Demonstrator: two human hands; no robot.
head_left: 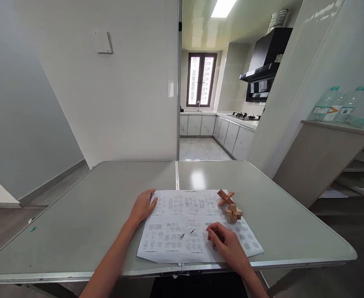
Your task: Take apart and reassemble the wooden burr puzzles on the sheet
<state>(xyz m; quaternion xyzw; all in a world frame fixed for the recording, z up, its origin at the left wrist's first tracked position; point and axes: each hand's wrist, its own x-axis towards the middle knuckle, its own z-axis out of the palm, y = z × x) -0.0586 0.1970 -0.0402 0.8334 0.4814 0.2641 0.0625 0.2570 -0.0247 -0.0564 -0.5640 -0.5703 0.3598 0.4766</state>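
A large sheet of paper, printed with rows of small line diagrams, lies on the table. My left hand rests on its upper left edge, fingers stretched and thumb apart, holding nothing. Over the lower right part of the sheet is my right hand, its fingers loosely curled in and nothing visible in them. Just beyond that hand, on the sheet's right side, sits a wooden interlocking block puzzle. Crossed wooden pieces, one marked with a character, lie against its far side.
The grey folding table has a metal rim and a centre seam. Small scraps lie near its left edge. At right, plastic bottles stand on a shelf unit. Beyond the table, a doorway opens onto a kitchen with a counter.
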